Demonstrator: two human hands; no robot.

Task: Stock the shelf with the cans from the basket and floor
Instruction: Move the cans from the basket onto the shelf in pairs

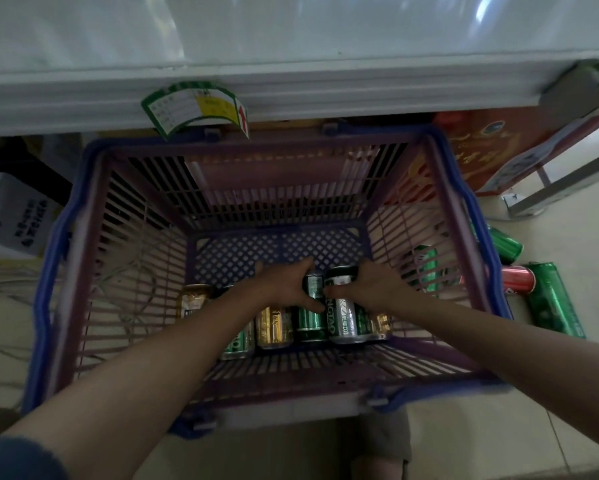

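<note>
Both hands are down in the basket (66, 237) — my left hand (286, 284) curled around a dark green can (313, 284), my right hand (374, 282) wrapped over the top of a silver can (341, 317). I judge this is the pick-up step: lift both clear of the rim, then raise them to the white shelf (291, 95) above the far edge. More cans lie along the basket's near edge — a gold can (274, 327) among them. Right of it, on the pale tiled floor (481, 445), lie green cans (550, 299) and a red can (518, 280).
</note>
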